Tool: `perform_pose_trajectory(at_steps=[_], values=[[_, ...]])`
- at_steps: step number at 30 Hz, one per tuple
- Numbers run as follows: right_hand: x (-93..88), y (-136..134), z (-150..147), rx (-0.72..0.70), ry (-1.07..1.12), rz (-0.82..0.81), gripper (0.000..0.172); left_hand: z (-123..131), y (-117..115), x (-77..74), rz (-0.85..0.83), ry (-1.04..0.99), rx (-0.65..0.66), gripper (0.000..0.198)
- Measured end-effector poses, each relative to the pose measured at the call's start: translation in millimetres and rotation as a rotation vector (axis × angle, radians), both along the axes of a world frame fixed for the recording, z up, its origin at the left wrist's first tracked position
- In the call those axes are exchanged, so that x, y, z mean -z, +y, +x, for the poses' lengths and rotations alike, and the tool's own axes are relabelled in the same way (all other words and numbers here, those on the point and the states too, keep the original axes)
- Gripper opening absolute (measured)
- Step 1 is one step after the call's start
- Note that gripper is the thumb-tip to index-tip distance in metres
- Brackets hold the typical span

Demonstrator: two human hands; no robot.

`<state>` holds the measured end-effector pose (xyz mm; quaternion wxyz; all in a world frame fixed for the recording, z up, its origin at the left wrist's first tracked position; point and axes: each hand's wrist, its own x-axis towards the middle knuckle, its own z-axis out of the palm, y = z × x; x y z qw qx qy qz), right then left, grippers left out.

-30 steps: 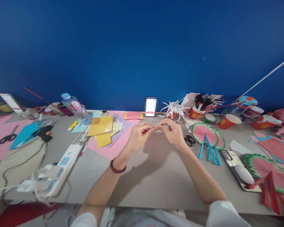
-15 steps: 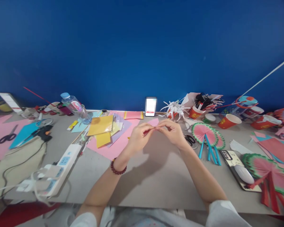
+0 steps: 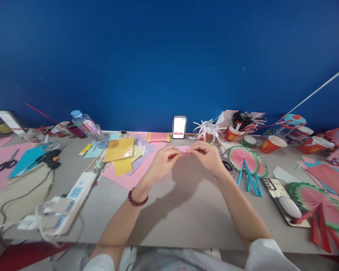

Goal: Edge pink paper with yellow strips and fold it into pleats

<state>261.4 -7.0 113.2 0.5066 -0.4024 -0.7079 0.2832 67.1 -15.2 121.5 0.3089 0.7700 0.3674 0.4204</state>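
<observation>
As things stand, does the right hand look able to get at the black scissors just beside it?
Probably yes. The right hand is busy pinching a small pink paper piece together with the left hand, but the black scissors lie flat on the table right beside it, with nothing between them.

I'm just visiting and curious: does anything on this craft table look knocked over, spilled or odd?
Yes: the water bottle at the far left leans steeply instead of standing upright. White paper strips lie in a loose tangle near the red cups. I see nothing spilled.
</observation>
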Motion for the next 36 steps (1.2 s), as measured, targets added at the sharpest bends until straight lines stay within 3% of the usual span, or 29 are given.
perform_pose_trajectory(at_steps=[12,24,36], values=[[-1.6,-2.2,-6.4,-0.056,-0.044,-0.161,0.018,3.0,-2.6,0.2,0.047,0.154,-0.007,0.032],[1.5,-0.1,-0.8,0.027,-0.119,-0.127,0.018,-1.3,1.5,1.6,-0.007,0.152,0.017,0.028],[0.4,-0.5,-3.8,-0.033,-0.14,-0.188,0.016,3.0,-1.2,0.9,-0.042,0.178,-0.043,0.029]])
